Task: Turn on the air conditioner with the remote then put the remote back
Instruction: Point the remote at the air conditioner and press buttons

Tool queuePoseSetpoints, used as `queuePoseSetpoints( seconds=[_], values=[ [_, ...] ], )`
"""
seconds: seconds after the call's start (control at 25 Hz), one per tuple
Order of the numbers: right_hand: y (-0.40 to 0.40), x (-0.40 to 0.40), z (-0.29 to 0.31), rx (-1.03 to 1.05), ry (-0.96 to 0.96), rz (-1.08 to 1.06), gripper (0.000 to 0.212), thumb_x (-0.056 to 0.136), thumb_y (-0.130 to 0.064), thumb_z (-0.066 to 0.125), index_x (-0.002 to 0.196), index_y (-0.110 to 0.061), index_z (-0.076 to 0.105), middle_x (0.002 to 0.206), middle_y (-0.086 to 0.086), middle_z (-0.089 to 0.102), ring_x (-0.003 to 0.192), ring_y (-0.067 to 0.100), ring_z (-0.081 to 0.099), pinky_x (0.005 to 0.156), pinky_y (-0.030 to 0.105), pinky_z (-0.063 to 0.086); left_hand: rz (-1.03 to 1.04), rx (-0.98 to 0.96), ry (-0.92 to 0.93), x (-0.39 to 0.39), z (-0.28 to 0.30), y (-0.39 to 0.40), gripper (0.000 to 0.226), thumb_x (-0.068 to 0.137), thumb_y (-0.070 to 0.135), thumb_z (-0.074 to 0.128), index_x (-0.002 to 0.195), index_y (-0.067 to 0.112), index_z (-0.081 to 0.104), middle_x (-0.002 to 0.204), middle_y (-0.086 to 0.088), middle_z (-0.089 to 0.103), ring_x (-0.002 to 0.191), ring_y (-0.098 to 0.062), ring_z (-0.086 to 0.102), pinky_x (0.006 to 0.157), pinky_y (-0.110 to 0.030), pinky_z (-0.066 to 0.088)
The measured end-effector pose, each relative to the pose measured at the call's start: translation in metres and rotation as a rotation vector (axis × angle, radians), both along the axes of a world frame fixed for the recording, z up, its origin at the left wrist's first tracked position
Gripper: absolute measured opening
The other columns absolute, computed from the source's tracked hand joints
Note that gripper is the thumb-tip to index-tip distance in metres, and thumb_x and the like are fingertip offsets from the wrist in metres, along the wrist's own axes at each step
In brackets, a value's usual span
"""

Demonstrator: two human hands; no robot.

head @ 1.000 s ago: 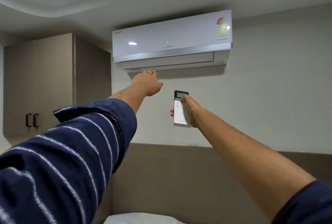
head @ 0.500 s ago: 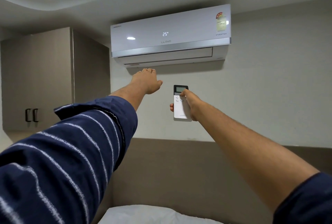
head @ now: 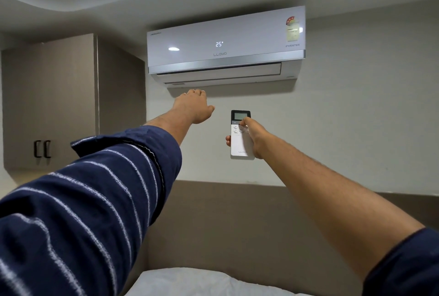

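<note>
A white wall-mounted air conditioner [head: 225, 46] hangs high on the wall, its front panel lit with "25°". My right hand [head: 255, 137] holds a white remote [head: 240, 146] upright below the unit, thumb resting on a button under its small screen. My left hand [head: 193, 107] is stretched out, palm down and fingers together, just under the unit's air outlet, holding nothing. The flap at the outlet looks nearly closed.
A brown wall cabinet [head: 47, 101] with two black handles fills the upper left. A brown padded headboard [head: 237, 224] runs below the wall, with a white pillow [head: 190, 282] at the bottom edge.
The panel went from dark to showing "25°" between the first earlier frame and now. Both hands hold nearly the same pose; the view has tilted slightly downward.
</note>
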State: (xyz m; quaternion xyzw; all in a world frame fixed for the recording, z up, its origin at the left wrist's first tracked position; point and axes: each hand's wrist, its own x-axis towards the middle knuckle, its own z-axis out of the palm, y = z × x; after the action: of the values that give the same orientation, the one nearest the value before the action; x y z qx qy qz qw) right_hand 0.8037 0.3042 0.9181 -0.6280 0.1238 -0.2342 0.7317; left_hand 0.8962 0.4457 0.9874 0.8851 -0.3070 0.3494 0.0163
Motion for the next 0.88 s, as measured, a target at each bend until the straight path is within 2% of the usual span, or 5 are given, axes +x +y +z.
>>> queuePoseSetpoints(
  seconds=[0.12,0.28,0.52,0.88],
  values=[
    [-0.001,-0.0018,-0.0001,-0.011,-0.016,0.009,0.02,0.089,-0.025,0.043,0.092,-0.01,0.056,0.06,0.016,0.072,0.05,0.026,0.07,0.048,0.025,0.055,-0.005,-0.018,-0.002,-0.0005,0.0063,0.0021,0.068,0.098,0.045,0.03,0.154,0.006,0.02,0.16,-0.013,0.024,0.146,-0.031,0.027,0.115,-0.048,0.03],
    [-0.0026,-0.0054,-0.0009,-0.014,-0.033,0.03,0.022,0.086,-0.02,0.039,0.095,-0.009,0.054,0.061,0.016,0.072,0.052,0.027,0.07,0.053,0.027,0.055,-0.007,-0.009,-0.009,0.0004,0.0072,0.0025,0.069,0.098,0.046,0.03,0.154,0.006,0.02,0.16,-0.013,0.024,0.146,-0.031,0.027,0.116,-0.048,0.03],
    [-0.0006,-0.0054,-0.0034,-0.03,-0.037,0.082,0.028,0.081,-0.015,0.037,0.101,-0.006,0.055,0.073,0.018,0.073,0.064,0.028,0.07,0.062,0.03,0.055,0.001,0.005,-0.011,0.0051,-0.0007,0.0017,0.068,0.098,0.045,0.028,0.154,0.007,0.02,0.16,-0.012,0.024,0.146,-0.03,0.027,0.114,-0.047,0.03],
    [0.0055,-0.0002,-0.0036,-0.046,-0.061,0.082,0.03,0.081,-0.014,0.037,0.105,-0.006,0.053,0.083,0.019,0.072,0.067,0.028,0.07,0.061,0.03,0.054,-0.008,0.007,-0.009,0.0054,0.0032,0.0028,0.068,0.098,0.045,0.028,0.154,0.006,0.019,0.16,-0.012,0.024,0.146,-0.029,0.026,0.115,-0.047,0.03]
  ],
)
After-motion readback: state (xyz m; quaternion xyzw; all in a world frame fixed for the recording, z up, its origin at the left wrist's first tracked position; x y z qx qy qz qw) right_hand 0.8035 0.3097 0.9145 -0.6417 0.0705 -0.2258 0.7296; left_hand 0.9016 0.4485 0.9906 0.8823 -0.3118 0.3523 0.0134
